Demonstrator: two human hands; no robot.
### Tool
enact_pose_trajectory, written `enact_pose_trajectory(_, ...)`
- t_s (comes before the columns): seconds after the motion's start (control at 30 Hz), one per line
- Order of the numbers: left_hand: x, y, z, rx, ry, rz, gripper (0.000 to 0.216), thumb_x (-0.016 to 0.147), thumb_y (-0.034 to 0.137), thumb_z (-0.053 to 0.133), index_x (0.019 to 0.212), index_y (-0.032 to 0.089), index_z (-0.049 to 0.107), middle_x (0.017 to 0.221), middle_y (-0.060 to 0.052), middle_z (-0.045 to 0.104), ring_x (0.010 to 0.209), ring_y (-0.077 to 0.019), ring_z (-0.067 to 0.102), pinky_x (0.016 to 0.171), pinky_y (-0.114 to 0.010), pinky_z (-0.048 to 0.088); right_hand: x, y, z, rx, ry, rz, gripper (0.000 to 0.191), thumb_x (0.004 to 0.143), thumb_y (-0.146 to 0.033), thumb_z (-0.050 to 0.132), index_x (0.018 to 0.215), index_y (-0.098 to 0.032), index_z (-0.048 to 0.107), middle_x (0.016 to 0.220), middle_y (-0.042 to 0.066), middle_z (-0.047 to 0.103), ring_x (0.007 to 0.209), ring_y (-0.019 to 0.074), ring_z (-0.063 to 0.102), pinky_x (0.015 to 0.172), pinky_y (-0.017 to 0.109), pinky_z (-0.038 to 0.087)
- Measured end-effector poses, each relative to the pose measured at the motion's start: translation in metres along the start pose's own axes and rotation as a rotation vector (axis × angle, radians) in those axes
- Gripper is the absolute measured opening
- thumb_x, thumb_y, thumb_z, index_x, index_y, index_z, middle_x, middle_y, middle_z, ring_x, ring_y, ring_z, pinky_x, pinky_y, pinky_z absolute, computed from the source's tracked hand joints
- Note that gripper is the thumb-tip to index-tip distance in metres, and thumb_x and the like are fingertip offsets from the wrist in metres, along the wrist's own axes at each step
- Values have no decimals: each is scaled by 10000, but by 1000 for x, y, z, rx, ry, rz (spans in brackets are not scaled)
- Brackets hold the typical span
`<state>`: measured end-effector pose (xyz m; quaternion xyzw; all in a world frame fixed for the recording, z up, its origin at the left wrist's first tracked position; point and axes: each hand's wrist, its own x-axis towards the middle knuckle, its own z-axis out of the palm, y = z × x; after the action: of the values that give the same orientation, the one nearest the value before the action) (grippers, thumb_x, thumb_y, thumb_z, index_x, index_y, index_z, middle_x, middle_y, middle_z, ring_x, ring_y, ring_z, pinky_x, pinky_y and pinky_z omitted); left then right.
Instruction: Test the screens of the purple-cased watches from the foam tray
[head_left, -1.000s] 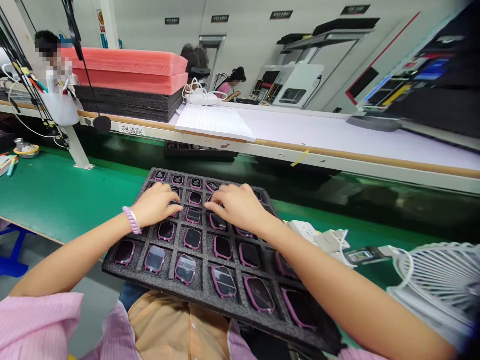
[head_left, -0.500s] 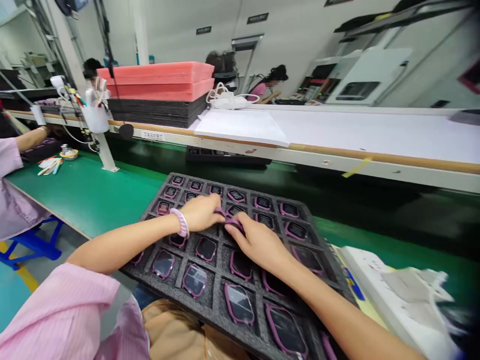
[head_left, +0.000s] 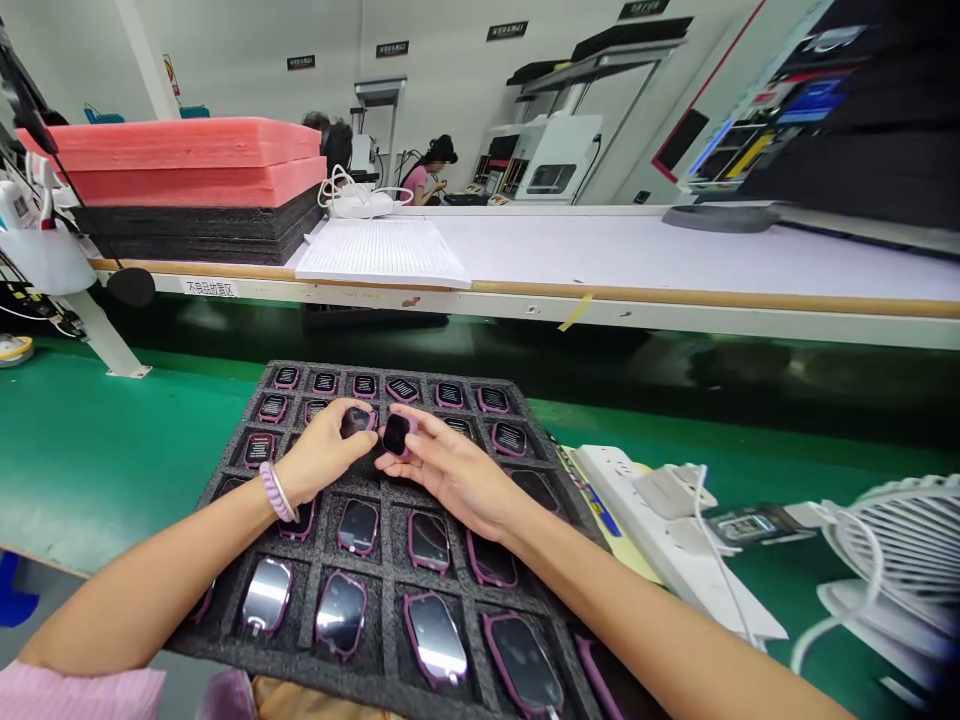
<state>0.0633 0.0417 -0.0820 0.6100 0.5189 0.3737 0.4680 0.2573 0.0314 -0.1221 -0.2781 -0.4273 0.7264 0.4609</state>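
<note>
A black foam tray [head_left: 379, 600] with square pockets lies in front of me, filled with purple-framed smartwatch bodies such as the one in the near row [head_left: 436, 635]. Above its middle, my left hand [head_left: 319, 455] grips one smartwatch body [head_left: 358, 421] by its edge, its dark screen facing up. Close beside it, my right hand [head_left: 450, 465] pinches another smartwatch body [head_left: 397, 434], screen tilted toward me. Several watches in the far rows show lines of text; those in the near rows have dark screens. My hands hide some pockets beneath them.
A white power strip [head_left: 667, 530] with plugs and cables stands right of the tray, near a white fan [head_left: 900, 560]. Behind runs a raised shelf [head_left: 540, 240] holding pink foam blocks [head_left: 187, 165] and a paper stack [head_left: 382, 250]. A person [head_left: 427, 175] sits farther back.
My hands have turned and drawn slightly apart, so two separate watch bodies with their screens now show. My view has swung to the right, bringing the fan into sight.
</note>
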Motion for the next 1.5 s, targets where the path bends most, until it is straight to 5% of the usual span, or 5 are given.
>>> enact_pose_trajectory(0.13,-3,-2,-2,110,4,105,416,810,225,627,1214,134,597,1160,-91,662,1026,-198,598,971,-349,468,-3,0,-1,-54,-34,17,583,868,-438,917,1321,-269,591,1099,26,677,903,195,754,876,330,605)
enact_pose_trajectory(0.77,-8,-3,-4,198,53,212,423,811,286,608,1216,167,597,1032,-55,669,796,-174,570,687,-288,470,-7,-8,0,-18,-44,3,565,827,-375,948,1298,-270,654,973,6,665,782,151,668,750,283,557)
enact_pose_trajectory(0.97,-8,-2,-3,252,65,223,389,806,225,616,1193,185,611,1182,-67,691,1086,-220,640,868,-296,521,-7,-9,0,-21,-60,12,556,819,-361,951,1283,-278,657,1021,6,650,773,150,660,739,287,549)
enact_pose_trajectory(1.33,-9,0,-3,281,70,198,378,804,231,592,1177,169,611,1088,-61,674,994,-212,612,857,-305,505,-9,-9,-1,-49,-75,29,574,827,-394,933,1299,-272,631,1062,27,666,773,167,657,737,307,555)
enact_pose_trajectory(1.5,-6,-6,-2,204,102,217,406,810,239,611,1208,172,565,1207,-80,647,1161,-225,596,1033,-339,472,-9,-11,0,-37,-98,22,539,843,-391,928,1287,-282,644,995,7,659,772,158,665,733,283,554)
